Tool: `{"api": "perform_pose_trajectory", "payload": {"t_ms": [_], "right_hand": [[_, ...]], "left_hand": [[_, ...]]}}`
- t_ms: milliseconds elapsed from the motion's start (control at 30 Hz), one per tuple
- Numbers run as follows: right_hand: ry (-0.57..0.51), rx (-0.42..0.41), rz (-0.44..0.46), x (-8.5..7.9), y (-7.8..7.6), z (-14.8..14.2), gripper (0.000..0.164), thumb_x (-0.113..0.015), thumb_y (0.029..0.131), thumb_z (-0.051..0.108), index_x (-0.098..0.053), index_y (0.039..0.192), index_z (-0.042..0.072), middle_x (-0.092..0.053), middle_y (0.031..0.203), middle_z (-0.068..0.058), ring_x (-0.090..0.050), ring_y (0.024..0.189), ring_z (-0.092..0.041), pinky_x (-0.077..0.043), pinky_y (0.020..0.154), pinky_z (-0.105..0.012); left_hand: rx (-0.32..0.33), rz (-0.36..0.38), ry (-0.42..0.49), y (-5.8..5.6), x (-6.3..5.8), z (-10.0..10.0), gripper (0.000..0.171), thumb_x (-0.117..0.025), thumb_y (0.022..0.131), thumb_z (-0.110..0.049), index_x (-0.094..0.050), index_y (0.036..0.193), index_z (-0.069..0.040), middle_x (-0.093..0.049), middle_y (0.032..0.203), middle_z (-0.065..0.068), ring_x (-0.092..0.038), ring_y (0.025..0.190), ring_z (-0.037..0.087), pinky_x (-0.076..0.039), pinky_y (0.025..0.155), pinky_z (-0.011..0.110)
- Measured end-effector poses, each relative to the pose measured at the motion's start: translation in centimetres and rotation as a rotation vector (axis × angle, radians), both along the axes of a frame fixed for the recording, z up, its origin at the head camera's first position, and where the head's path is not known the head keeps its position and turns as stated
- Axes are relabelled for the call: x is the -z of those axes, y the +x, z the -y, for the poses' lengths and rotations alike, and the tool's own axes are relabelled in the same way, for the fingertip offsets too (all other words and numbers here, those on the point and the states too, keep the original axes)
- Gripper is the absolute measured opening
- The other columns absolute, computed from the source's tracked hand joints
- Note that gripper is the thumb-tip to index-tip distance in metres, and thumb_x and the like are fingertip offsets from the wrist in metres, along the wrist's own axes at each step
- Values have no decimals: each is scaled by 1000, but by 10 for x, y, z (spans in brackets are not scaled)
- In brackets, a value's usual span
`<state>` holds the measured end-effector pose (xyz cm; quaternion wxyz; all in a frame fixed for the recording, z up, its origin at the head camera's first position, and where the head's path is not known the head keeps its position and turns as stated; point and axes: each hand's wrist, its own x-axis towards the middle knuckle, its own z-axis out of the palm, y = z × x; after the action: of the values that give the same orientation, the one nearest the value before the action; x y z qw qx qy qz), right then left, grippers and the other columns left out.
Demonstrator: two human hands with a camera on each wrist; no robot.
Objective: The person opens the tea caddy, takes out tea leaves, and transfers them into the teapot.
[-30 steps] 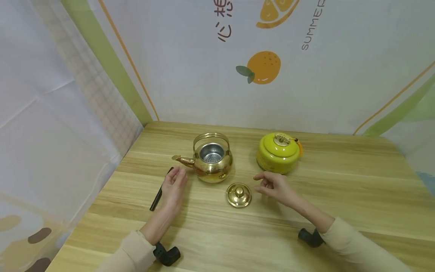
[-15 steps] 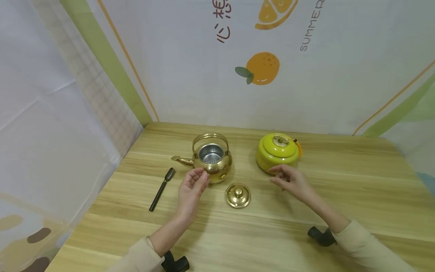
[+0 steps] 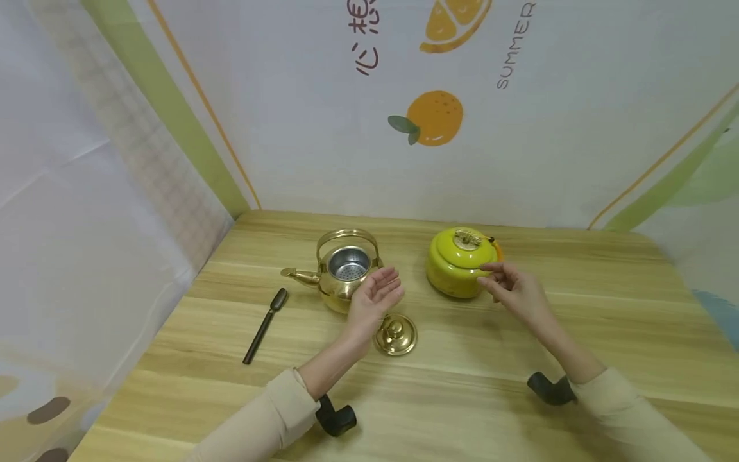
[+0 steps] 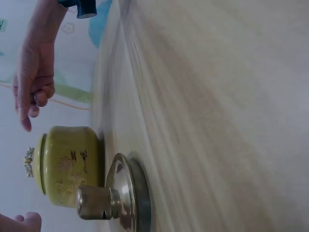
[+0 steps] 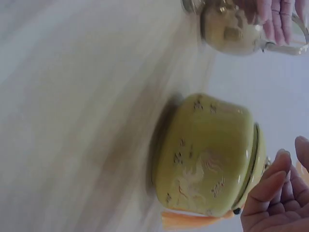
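Note:
My left hand (image 3: 372, 309), fingers fairly straight and holding nothing, hovers in front of the gold teapot (image 3: 333, 294) and overlaps its right side. A round gold lid (image 3: 398, 335) with a knob lies on the table just by that hand's wrist. At the right, a yellow lidded tea jar (image 3: 453, 277) has a gold ornament on top and an orange tassel (image 5: 188, 220). Beside its right side is my right hand (image 3: 522, 298), loosely bent and with nothing in its fingers. In the right wrist view, those fingers appear close to the jar's lid (image 5: 253, 169).
A dark tea scoop (image 3: 262, 330) lies left of the teapot. Inside the pot's opening sits a perforated metal strainer (image 3: 349, 264). The wooden table (image 3: 450, 410) ends at a printed cloth backdrop (image 3: 323, 160). Black wrist mounts (image 3: 337, 418) hang below both sleeves.
My left hand has moved right from beside the scoop to in front of the teapot. My right hand has moved right and forward to the jar's side. The objects stay where they were.

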<state>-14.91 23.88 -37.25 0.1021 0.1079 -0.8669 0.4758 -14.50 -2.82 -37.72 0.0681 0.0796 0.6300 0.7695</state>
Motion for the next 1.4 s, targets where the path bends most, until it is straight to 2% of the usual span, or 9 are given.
{"api": "perform_pose_trajectory", "payload": {"t_ms": [133, 267, 500, 667, 867, 1067, 1200, 1400], "right_hand": [[3, 45, -40, -6, -8, -4, 29, -62, 91, 13, -60, 113, -6, -59, 78, -11, -52, 56, -7, -44, 47, -19], [22, 91, -71, -12, -17, -5, 30, -63, 91, 16, -61, 113, -5, -59, 80, -9, -52, 58, -6, -44, 48, -17], [5, 120, -130, -15, -32, -1, 29, -65, 89, 14, -63, 112, -5, -62, 85, -16, -51, 63, 0, -43, 50, -13], [13, 154, -132, -16, -40, 2, 29, -66, 89, 13, -63, 111, -5, -63, 87, -16, -51, 65, 2, -43, 53, -11], [16, 158, -95, -15, -49, 3, 32, -67, 88, 13, -61, 113, -6, -63, 89, -18, -52, 66, 2, -45, 55, -10], [20, 144, -108, -14, -53, 3, 32, -68, 87, 11, -61, 112, -7, -62, 87, -18, -52, 65, 0, -45, 55, -10], [45, 147, -90, -11, -56, 3, 32, -69, 86, 11, -62, 112, -5, -63, 87, -17, -52, 64, -1, -46, 55, -12], [60, 146, -76, -9, -61, 1, 31, -69, 86, 10, -63, 111, -6, -62, 84, -17, -51, 63, -1, -46, 55, -11]], "left_hand": [[35, -13, -41, -12, 3, -11, 54, -58, 90, -3, -35, 139, 4, -40, 143, 20, -38, 133, 36, -37, 108, 37], [56, -6, -104, -23, 6, -19, 58, -62, 90, -9, -35, 141, -1, -37, 147, 17, -37, 135, 32, -35, 109, 39], [26, 20, -201, -39, 7, -32, 65, -67, 87, -15, -34, 143, -4, -37, 148, 12, -36, 135, 30, -33, 111, 38], [23, 25, -225, -48, 8, -41, 69, -68, 86, -15, -33, 144, -4, -35, 149, 11, -33, 137, 29, -31, 112, 39], [30, 48, -220, -54, 12, -52, 76, -70, 84, -15, -29, 146, -4, -30, 152, 11, -29, 139, 29, -30, 112, 40], [56, 37, -227, -58, 13, -61, 78, -71, 84, -15, -26, 147, -3, -25, 154, 12, -24, 141, 30, -26, 114, 40], [57, 28, -259, -61, 14, -66, 79, -72, 83, -16, -27, 147, -4, -26, 153, 12, -24, 141, 29, -24, 115, 39], [60, -10, -358, -65, 14, -73, 80, -74, 82, -20, -29, 146, -6, -31, 151, 11, -27, 140, 29, -24, 115, 39]]}}
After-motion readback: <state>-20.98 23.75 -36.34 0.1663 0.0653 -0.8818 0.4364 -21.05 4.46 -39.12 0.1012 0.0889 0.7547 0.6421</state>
